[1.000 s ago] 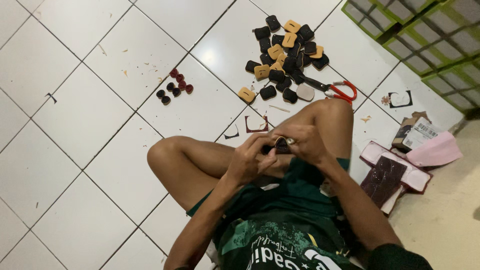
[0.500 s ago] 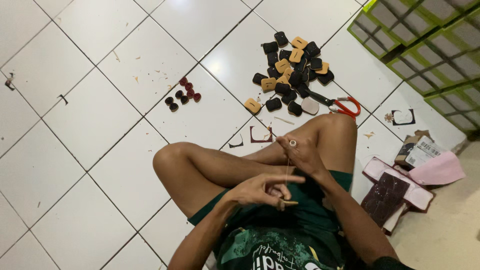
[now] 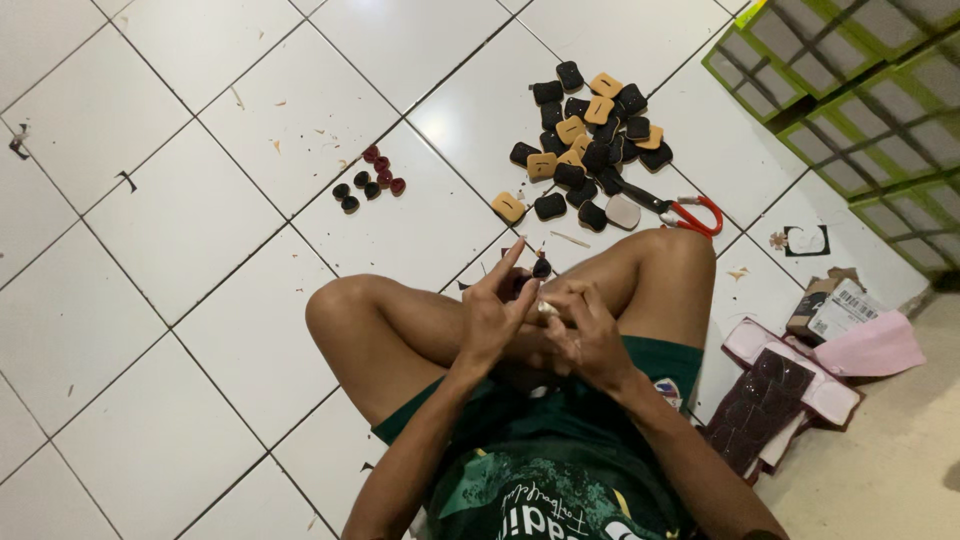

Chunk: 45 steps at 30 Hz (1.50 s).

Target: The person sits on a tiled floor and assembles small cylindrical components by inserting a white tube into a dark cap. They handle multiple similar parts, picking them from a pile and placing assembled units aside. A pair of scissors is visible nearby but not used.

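Note:
I sit cross-legged on a white tiled floor (image 3: pixel 180 230). My left hand (image 3: pixel 492 315) and my right hand (image 3: pixel 590 335) meet above my crossed legs. Between their fingertips is a small dark piece (image 3: pixel 541 268), with something pale just below it. The left hand's fingers are raised and pinch at the piece; the right hand is curled around its lower part. What exactly the small piece is cannot be made out.
A heap of small black and tan pads (image 3: pixel 585 130) lies ahead, with red-handled scissors (image 3: pixel 690 212) beside it. A few dark red and black beads (image 3: pixel 368 182) lie to the left. Green crates (image 3: pixel 860 90) stand at upper right; pink sheets and a box (image 3: pixel 830 345) at right.
My left hand, lowered near my lap half a second ago, has risen back up to meet the right hand at the small piece. The view has shifted slightly.

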Available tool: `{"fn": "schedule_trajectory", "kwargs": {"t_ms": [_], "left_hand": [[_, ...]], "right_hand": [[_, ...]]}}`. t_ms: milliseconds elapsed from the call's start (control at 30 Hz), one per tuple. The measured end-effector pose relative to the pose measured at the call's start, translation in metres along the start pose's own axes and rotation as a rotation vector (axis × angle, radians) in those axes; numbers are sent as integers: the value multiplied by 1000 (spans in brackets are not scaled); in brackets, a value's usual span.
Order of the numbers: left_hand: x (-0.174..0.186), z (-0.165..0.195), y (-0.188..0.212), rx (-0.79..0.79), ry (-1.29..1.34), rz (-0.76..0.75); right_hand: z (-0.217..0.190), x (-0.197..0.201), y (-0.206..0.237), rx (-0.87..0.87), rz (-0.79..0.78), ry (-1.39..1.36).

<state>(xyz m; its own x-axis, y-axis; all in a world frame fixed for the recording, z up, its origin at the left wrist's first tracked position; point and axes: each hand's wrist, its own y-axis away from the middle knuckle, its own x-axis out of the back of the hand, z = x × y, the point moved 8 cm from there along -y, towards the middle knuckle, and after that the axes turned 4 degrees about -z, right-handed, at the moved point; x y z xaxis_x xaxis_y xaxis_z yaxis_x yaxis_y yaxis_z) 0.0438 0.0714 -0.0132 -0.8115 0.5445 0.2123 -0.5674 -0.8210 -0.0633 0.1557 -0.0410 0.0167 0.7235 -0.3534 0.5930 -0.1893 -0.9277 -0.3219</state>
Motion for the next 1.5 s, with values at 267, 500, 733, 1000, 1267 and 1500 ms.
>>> {"fn": "schedule_trajectory", "kwargs": {"t_ms": [267,500,733,1000,1267,1500], "left_hand": [[-11,36,9,-155,-236,-232],[-14,21,6,84,198,-551],[-22,4,13,121,273,-533],[-23,-17,12,281,511,-487],[-16,-33,13,336,495,-69],[-12,-5,19,85,332,210]], "right_hand": [[17,22,-32,24,-75,11],[9,7,-27,92,-452,-462],[4,5,-33,66,-495,-327],[-22,19,-31,355,-249,-151],[24,4,9,-8,-33,-723],[101,-27,27,-529,178,-989]]}}
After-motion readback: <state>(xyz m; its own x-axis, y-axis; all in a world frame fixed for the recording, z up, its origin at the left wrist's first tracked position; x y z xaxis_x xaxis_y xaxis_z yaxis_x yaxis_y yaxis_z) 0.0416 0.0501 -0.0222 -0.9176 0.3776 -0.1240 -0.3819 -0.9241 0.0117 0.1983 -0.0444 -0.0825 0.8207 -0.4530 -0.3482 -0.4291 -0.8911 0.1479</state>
